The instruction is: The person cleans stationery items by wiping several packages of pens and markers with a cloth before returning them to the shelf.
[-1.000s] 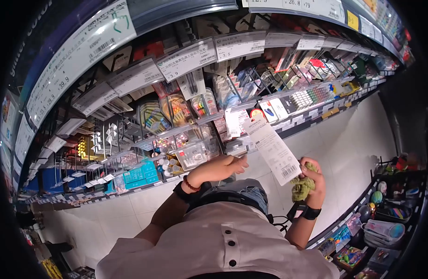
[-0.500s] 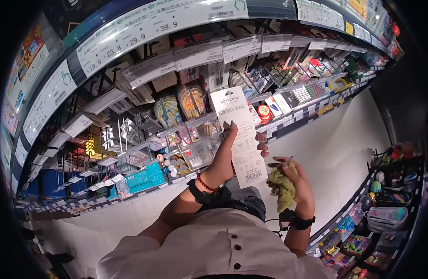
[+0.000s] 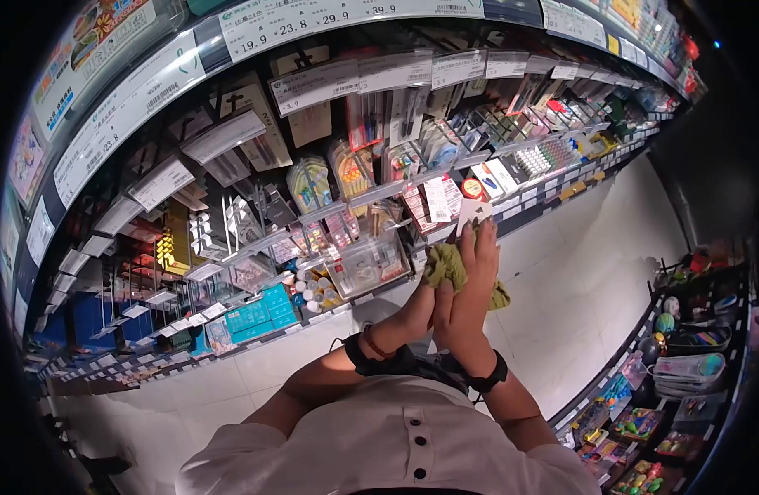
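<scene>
My left hand (image 3: 418, 313) and my right hand (image 3: 472, 289) come together in front of my body. A crumpled green cloth (image 3: 445, 266) lies under my right hand, bunched past its thumb side, with another fold showing on the far side. The right fingers stretch forward, pressing the cloth against a white cardboard package (image 3: 476, 212). Only the package's top end with its hanging hole shows beyond the fingertips. My left hand supports the package from the near side; most of its fingers are hidden behind my right hand.
Ahead stands a shelf with price labels (image 3: 313, 86), hanging stationery packs (image 3: 311, 186), a clear plastic bin (image 3: 367, 268) and teal boxes (image 3: 262, 313). At the right, a low rack (image 3: 635, 425) holds toys. Pale floor tiles (image 3: 553, 280) run between them.
My right hand has moved left and forward, bringing the cloth onto the package. The package, earlier showing its printed back, is now mostly covered. My view has shifted slightly left.
</scene>
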Action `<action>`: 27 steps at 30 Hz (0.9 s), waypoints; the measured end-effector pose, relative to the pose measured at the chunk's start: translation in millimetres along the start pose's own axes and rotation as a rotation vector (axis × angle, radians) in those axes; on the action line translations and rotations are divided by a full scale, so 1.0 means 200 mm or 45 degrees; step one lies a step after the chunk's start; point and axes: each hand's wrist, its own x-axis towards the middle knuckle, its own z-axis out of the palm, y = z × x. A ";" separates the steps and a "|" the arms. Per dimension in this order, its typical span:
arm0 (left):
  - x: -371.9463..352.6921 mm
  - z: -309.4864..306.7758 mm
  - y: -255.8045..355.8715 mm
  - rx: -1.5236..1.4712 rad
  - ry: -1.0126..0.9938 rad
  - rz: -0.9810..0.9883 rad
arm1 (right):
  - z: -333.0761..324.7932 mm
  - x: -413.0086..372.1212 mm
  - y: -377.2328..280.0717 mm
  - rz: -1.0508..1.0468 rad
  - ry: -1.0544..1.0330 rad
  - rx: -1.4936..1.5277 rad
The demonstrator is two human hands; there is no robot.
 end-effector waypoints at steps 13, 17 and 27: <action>0.00 0.05 0.04 0.299 -0.490 -0.035 | -0.24 0.27 0.23 0.300 -0.057 0.485; 0.00 0.11 0.08 0.234 -0.256 0.016 | -0.18 0.28 0.16 0.355 0.244 0.888; 0.01 0.01 0.10 0.287 -0.254 -0.198 | -0.14 0.21 0.22 0.247 0.248 0.465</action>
